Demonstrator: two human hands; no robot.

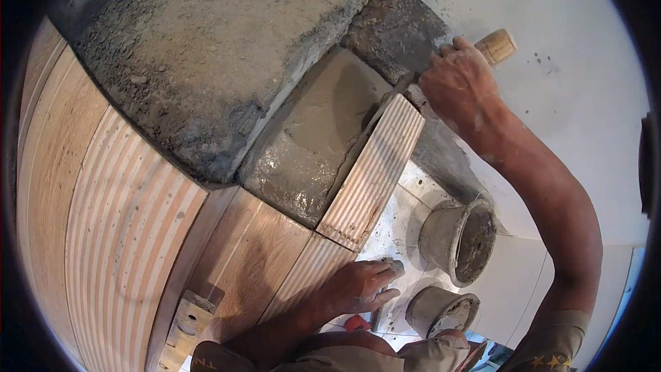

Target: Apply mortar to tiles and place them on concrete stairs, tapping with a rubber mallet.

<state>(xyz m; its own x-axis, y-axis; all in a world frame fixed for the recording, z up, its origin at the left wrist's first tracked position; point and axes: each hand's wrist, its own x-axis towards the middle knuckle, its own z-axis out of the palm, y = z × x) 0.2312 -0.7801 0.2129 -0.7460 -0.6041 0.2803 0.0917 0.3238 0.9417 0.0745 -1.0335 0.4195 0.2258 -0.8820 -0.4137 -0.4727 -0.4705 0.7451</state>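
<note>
My right hand (463, 83) is wrapped round the wooden handle (497, 47) of what looks like a trowel. Its dark metal part shows only a little, at the far end of a striped tile strip (375, 171). That strip lies along the edge of a bed of wet grey mortar (320, 131), smooth and shiny at its near end. Lower down, my left hand (361, 288) is smeared with mortar, its fingers stretched out and holding nothing. It hovers or rests by the near striped tile edge (310, 272); contact is unclear.
A rough concrete step (220, 48) rises left of the mortar. Wood-look tiles (251, 244) and a striped tread (124, 234) cover the steps nearby. Two mortar-stained buckets (441, 241) (430, 311) stand on the lower floor. A yellow level (184, 334) lies at lower left; a white wall (571, 76) bounds the right.
</note>
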